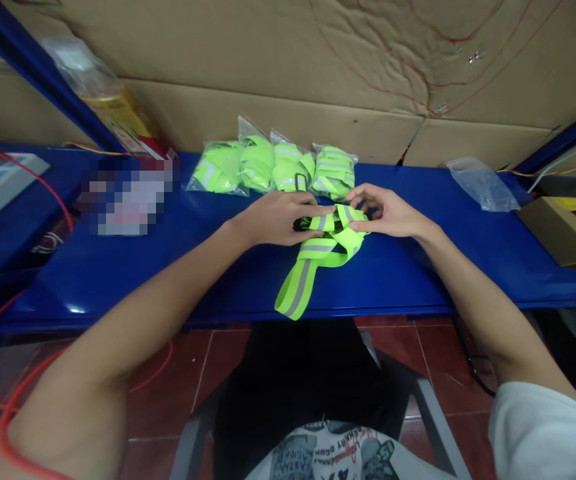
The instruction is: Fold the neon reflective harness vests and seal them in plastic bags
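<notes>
A bundle of neon-yellow reflective strap (318,248) with a grey stripe lies gathered on the blue table between my hands. One loop of it hangs toward the table's front edge. My left hand (285,219) grips the bundle's left side, its fingers over the folds and a dark part beneath them. On the right side, my right hand (381,210) pinches the strap with thumb and curled fingers. Just behind the hands stand several clear bags of folded neon strap (335,172), in a row; a black buckle (300,181) shows in one.
The blue table (208,267) meets a cardboard backing (268,60). A plastic-wrapped bottle (113,107) stands back left. At right are an empty clear bag (483,185) and an open cardboard box (563,230). A red hose (5,427) loops at lower left.
</notes>
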The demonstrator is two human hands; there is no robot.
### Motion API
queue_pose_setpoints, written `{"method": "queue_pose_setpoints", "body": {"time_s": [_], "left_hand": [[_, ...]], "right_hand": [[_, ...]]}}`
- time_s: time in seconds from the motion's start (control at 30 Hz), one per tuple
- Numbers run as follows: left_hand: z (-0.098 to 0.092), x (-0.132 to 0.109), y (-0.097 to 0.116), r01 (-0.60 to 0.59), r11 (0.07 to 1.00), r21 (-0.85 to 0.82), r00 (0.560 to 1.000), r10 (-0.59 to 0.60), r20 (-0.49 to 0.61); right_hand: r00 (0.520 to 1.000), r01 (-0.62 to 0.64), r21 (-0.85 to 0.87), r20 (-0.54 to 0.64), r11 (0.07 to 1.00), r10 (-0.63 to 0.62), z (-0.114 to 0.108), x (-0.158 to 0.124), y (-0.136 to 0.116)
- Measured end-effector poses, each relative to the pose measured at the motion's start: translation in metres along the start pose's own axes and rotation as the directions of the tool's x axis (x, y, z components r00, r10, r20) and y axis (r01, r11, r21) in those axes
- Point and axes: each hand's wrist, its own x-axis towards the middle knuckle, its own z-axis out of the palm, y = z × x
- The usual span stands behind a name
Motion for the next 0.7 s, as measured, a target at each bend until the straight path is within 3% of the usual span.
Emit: {"method": "queue_pose_setpoints", "body": {"time_s": [0.1,0.23,0.4,0.5,0.57,0.7], "left_hand": [[-0.002,0.003,0.0,0.012,0.989,-0.146,1.0,-0.012,0.003],[0.001,0.006,-0.003,0.062,0.953,-0.297,0.998,-0.069,-0.011],[0.001,0.005,-0.001,0.089,0.979,-0.183,0.978,-0.121,-0.168],[-0.004,0.003,-0.001,0.12,0.99,-0.071,0.949,-0.135,-0.283],[-0.007,0.002,-0.002,0.109,0.993,-0.049,0.965,-0.117,-0.236],[-0.004,0.003,0.0,0.059,0.993,-0.103,0.998,-0.062,-0.028]], "right_hand": [[0.997,-0.037,-0.079,0.064,0.996,0.042,0.001,0.001,-0.001],[0.997,0.03,-0.199,0.077,0.98,-0.015,0.004,0.002,-0.005],[1.0,0.009,-0.205,-0.002,0.979,-0.009,0.012,0.001,-0.007],[0.996,-0.051,-0.108,0.061,0.993,0.058,0.012,0.003,-0.007],[0.994,-0.059,-0.083,0.09,0.995,0.067,0.008,0.003,-0.007],[0.988,-0.086,-0.163,0.116,0.983,0.106,-0.008,0.003,-0.007]]}}
